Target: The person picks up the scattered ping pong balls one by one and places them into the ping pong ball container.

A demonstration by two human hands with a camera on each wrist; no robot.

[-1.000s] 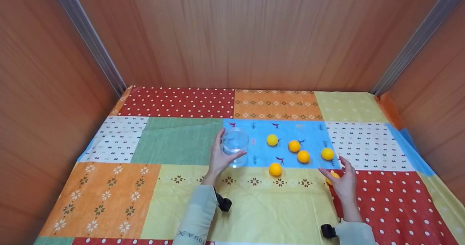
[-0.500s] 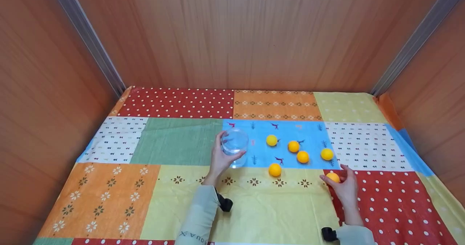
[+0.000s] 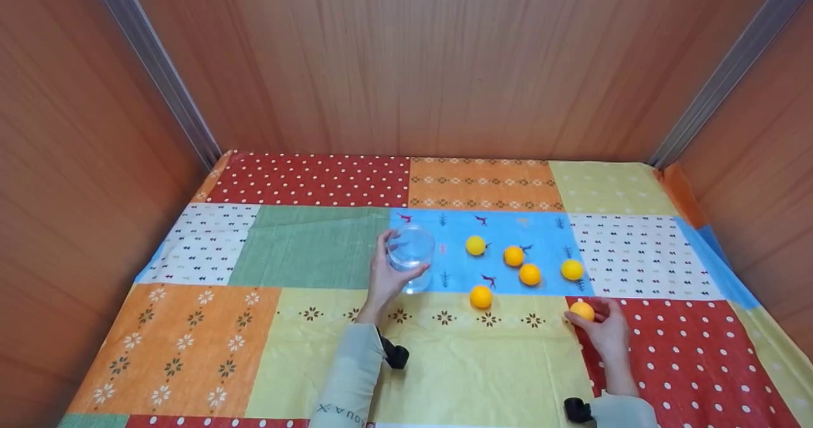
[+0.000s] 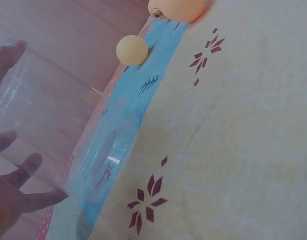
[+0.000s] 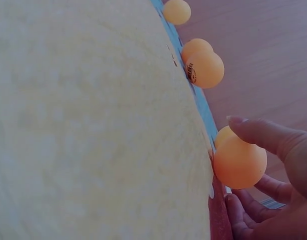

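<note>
My left hand (image 3: 389, 277) grips a clear, see-through cup (image 3: 413, 247) from its left side, thumb in front and fingers behind. No ball shows inside the cup. At the corner of the red dotted patch, my right hand (image 3: 608, 333) has its thumb and fingers curled round an orange table tennis ball (image 3: 580, 311). In the right wrist view the thumb (image 5: 266, 134) lies over this ball (image 5: 241, 165), which seems to rest on the cloth. Between the hands lie a yellow ball (image 3: 475, 245), two orange balls (image 3: 530, 274) close together, and another orange ball (image 3: 481, 296) nearer me.
Another yellow ball (image 3: 571, 270) lies just beyond my right hand. A patchwork cloth (image 3: 330, 352) covers the table. Wood-patterned panels (image 3: 406, 66) stand at the back and both sides.
My right hand has drawn slightly toward me and its thumb and fingers have come in around the orange table tennis ball. The left hand and cup have hardly moved.
</note>
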